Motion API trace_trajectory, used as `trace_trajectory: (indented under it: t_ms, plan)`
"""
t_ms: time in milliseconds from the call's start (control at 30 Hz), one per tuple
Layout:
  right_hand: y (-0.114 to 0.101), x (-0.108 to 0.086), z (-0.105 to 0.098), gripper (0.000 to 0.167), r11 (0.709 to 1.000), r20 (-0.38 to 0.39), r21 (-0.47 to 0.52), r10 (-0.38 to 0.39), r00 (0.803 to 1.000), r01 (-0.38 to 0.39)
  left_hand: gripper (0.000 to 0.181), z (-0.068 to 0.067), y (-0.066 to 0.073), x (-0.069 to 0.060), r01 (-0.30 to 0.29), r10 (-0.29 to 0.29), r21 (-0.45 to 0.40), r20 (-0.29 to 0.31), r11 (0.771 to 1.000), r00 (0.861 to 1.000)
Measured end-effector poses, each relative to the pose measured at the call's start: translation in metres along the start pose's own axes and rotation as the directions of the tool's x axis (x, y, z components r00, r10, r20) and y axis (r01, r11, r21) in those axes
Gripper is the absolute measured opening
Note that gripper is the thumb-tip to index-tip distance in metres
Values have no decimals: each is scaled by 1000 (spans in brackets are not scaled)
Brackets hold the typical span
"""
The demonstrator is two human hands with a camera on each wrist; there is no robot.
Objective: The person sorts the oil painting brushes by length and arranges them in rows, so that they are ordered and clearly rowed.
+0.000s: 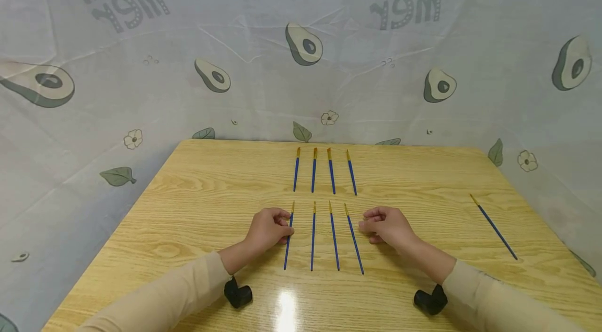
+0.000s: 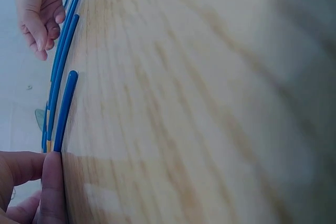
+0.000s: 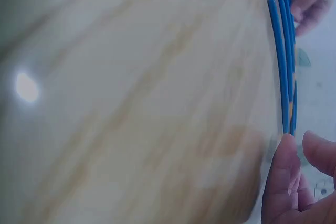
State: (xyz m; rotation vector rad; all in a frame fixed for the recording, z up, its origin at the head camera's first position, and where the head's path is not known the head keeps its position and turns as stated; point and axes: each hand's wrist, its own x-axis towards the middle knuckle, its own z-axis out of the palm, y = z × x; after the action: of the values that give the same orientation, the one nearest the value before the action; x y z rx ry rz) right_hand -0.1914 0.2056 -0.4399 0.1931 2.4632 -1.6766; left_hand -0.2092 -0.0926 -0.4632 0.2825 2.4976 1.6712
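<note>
My left hand (image 1: pixel 265 227) is at the leftmost paintbrush (image 1: pixel 286 259) of the front row, thumb and fingers pinching its blue handle. In the left wrist view, the fingertips (image 2: pixel 51 169) meet at this handle (image 2: pixel 65 108), which lies along the table. Right of it, two more blue paintbrushes (image 1: pixel 313 240) lie roughly parallel. The row's rightmost paintbrush (image 1: pixel 356 248) slants slightly. Just to its right is my right hand (image 1: pixel 388 227), fingers loosely bent, thumb apart from the forefinger, holding nothing. In the right wrist view, the fingertips (image 3: pixel 287 142) appear close to a brush's blue handle (image 3: pixel 279 61).
Behind the front row, several blue paintbrushes (image 1: pixel 314 172) form a second row, bristles toward the back. Another paintbrush (image 1: pixel 496 230) lies alone at the far right of the wooden table (image 1: pixel 188 191). A printed cloth (image 1: pixel 263 86) hangs behind the table. Black wrist devices (image 1: pixel 239 295) sit under both forearms.
</note>
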Motion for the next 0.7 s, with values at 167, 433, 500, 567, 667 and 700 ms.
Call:
trace_trajectory:
  t_ms: [167, 433, 500, 567, 667, 700]
  plan:
    - [-1, 0, -17, 36, 1000, -1, -5, -1, 1000, 1, 25, 0, -1, 0, 7, -7, -18, 2, 1000, 1000]
    - [8, 4, -61, 44, 994, 36, -60, -86, 996, 88, 26, 0, 1, -3, 21, -21, -25, -4, 999, 1000]
    - [12, 6, -75, 47, 991, 55, -66, -111, 992, 115, 26, 0, 1, -3, 22, -23, -24, -4, 999, 1000]
    - [16, 7, -88, 50, 989, 69, -77, -125, 990, 130, 26, 0, 1, -3, 32, -32, -30, -7, 999, 999]
    - [21, 8, -106, 54, 988, 86, -73, -129, 988, 135, 26, 0, 0, -2, 35, -36, -41, -11, 999, 999]
    - [22, 8, -112, 55, 988, 89, -74, -129, 988, 135, 26, 0, 0, -2, 37, -38, -45, -13, 998, 999]
